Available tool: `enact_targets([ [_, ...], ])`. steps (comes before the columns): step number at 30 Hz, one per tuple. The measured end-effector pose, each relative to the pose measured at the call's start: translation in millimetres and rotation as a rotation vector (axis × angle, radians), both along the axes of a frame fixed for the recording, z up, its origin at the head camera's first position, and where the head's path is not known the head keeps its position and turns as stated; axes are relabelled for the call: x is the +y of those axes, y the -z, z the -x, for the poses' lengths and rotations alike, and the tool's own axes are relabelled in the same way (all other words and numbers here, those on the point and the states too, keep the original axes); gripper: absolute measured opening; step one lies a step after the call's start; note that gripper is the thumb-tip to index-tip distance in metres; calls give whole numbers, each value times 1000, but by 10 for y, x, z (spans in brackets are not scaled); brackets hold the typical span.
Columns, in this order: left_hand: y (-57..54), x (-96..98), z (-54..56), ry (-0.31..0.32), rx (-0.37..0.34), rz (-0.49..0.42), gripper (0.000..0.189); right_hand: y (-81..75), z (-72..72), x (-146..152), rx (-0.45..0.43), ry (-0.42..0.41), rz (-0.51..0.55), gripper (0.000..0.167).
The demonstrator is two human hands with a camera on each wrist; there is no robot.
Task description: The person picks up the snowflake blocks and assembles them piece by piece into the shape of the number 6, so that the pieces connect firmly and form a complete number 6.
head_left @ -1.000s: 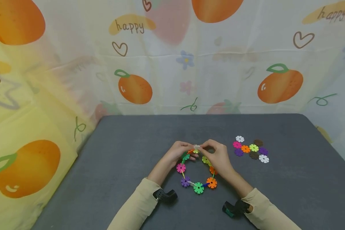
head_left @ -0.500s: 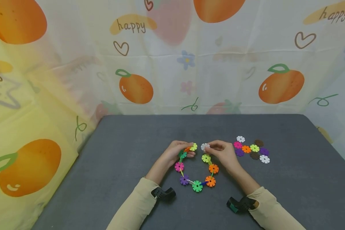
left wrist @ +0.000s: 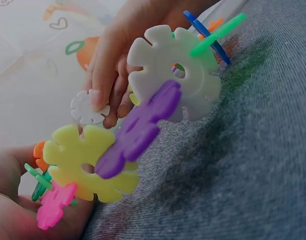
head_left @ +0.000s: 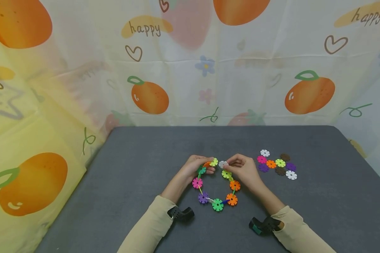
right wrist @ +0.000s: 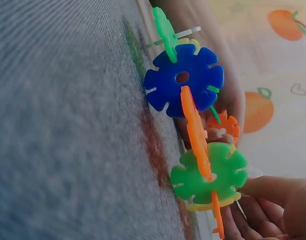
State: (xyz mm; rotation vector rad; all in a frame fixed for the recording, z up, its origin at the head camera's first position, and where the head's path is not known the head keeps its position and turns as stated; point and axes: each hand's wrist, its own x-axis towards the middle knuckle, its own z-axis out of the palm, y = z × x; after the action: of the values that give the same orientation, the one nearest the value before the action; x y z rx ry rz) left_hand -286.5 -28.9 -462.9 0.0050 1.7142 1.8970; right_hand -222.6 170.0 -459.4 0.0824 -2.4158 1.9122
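A chain of notched plastic snowflake discs, with a green disc (head_left: 217,205) nearest me, curves in a ring with a gap at its far side. My left hand (head_left: 192,169) grips the chain's left end, by an orange disc (head_left: 207,164) and a yellow-green disc (head_left: 213,162). Between thumb and fingers, my right hand (head_left: 244,170) pinches a white disc (head_left: 222,164). It is a small gap from the yellow-green one. Just below it lies the right end's yellow-green disc (head_left: 226,174); whether the two are joined I cannot tell. In the left wrist view the white disc (left wrist: 86,107) shows face-on.
Several loose discs lie to the right of my right hand, among them a white disc (head_left: 291,175), an orange disc (head_left: 271,164) and a brown disc (head_left: 284,157). The grey table (head_left: 139,151) ends at a fruit-printed cloth (head_left: 240,70).
The hands have drawn apart, taking the white disc off to the right of the left yellow-green disc. Since half a second ago the white disc has come slightly back leftward and down.
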Motion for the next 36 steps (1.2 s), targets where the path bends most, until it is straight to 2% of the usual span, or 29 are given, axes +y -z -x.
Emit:
enact_targets([
  [5,-11,11,-23,18,23,26,33,-4,-13,-25,52,-12,-28,20],
  [10,-11,33,-52,8,42,39,34,-12,-44,-71,152,11,-96,14],
  [15,-26,62,-97,7,123,83,33,-1,-64,-113,235,59,-198,13],
  [17,-35,74,-113,8,159,97,33,3,-68,-121,259,71,-210,13],
  [20,-37,89,-127,10,175,90,32,11,-71,-123,296,88,-214,15],
  [25,-15,88,-109,20,151,54,33,13,-56,-105,300,95,-229,16],
  [33,25,55,-41,13,82,-12,37,-46,-6,-51,202,54,-303,12],
  [36,33,68,-66,7,99,5,37,-32,-20,-47,264,68,-349,10],
])
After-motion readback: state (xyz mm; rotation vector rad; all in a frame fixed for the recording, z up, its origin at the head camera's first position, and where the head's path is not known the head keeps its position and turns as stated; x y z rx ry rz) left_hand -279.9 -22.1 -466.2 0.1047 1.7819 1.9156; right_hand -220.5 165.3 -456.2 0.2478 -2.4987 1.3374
